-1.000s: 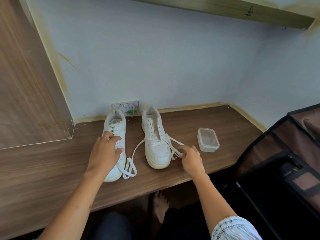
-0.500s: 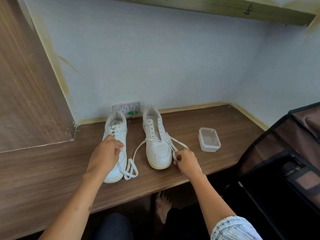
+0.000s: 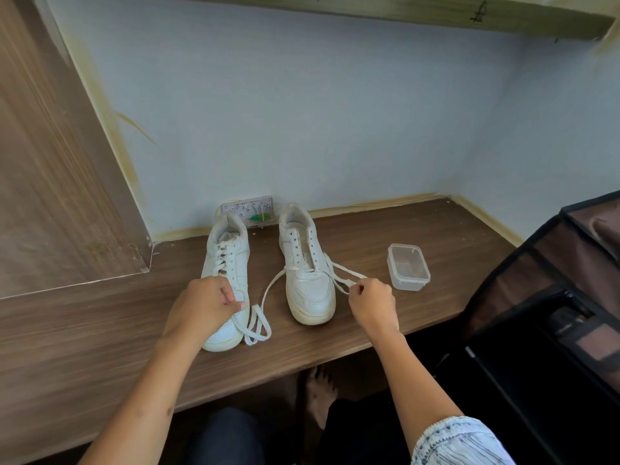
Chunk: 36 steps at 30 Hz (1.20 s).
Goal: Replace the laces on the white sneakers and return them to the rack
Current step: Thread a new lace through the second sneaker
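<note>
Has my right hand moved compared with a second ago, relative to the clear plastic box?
Yes. The right hand has closed into a pinch on the lace and lifted slightly toward the clear plastic box, narrowing the gap.

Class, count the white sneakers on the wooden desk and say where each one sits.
2. The left sneaker lies partly under the left hand; the right sneaker sits beside it, left of the plastic container.
</note>
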Each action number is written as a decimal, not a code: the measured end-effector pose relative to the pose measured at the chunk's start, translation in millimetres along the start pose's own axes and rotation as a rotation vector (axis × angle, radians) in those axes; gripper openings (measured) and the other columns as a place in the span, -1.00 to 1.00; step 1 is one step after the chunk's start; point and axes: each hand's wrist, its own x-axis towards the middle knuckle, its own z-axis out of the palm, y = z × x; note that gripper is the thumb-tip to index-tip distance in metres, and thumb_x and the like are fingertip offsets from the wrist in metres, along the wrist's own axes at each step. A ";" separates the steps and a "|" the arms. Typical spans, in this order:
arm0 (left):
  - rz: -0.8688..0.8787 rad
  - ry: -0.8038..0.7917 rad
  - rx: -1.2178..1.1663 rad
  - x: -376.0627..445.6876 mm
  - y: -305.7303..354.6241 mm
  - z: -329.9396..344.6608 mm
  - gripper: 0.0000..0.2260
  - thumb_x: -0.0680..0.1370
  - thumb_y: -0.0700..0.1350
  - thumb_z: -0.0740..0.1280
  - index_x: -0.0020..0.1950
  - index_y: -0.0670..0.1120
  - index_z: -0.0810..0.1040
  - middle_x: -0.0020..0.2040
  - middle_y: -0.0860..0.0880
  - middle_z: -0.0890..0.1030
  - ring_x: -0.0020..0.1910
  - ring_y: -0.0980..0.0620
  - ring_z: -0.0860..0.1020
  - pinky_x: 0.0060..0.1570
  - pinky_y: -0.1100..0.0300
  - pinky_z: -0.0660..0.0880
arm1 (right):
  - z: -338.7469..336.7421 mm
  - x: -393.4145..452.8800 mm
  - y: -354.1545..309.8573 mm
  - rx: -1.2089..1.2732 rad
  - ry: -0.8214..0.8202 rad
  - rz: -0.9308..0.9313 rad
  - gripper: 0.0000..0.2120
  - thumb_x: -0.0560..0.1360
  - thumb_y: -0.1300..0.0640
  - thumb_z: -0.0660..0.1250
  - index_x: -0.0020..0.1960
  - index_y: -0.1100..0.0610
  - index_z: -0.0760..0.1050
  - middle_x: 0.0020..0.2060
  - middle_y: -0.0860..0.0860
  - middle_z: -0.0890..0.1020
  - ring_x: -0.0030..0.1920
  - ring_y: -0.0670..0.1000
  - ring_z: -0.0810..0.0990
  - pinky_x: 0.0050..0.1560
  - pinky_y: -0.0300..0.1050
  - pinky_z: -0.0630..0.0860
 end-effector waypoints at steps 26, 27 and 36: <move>0.459 0.358 -0.822 -23.6 157.0 -168.0 -0.89 0.57 -0.23 0.35 -0.09 -0.04 0.60 -0.16 -0.12 0.66 -0.27 0.01 0.67 -0.20 0.22 0.61 | -165.4 -30.3 -152.8 0.735 0.535 -0.462 -0.89 0.54 0.19 0.39 0.04 0.11 0.66 -0.12 -0.10 0.67 -0.09 -0.21 0.61 -0.05 -0.51 0.44; 0.496 0.368 -0.836 -27.6 169.9 -180.4 -0.89 0.56 -0.24 0.35 -0.10 -0.04 0.60 -0.18 -0.11 0.66 -0.27 0.02 0.67 -0.20 0.23 0.61 | -179.6 -31.2 -165.8 0.758 0.518 -0.486 -0.89 0.54 0.18 0.39 0.03 0.08 0.66 -0.10 -0.09 0.67 -0.09 -0.21 0.61 -0.07 -0.49 0.45; 0.745 0.444 -1.021 -63.9 263.3 -274.8 -0.91 0.53 -0.30 0.38 -0.06 -0.13 0.63 -0.25 -0.11 0.68 -0.29 0.03 0.66 -0.23 0.30 0.57 | -294.5 -55.8 -264.5 1.166 0.393 -0.619 -0.94 0.50 0.25 0.43 -0.08 0.13 0.65 -0.27 0.02 0.68 -0.19 -0.03 0.65 -0.07 -0.22 0.55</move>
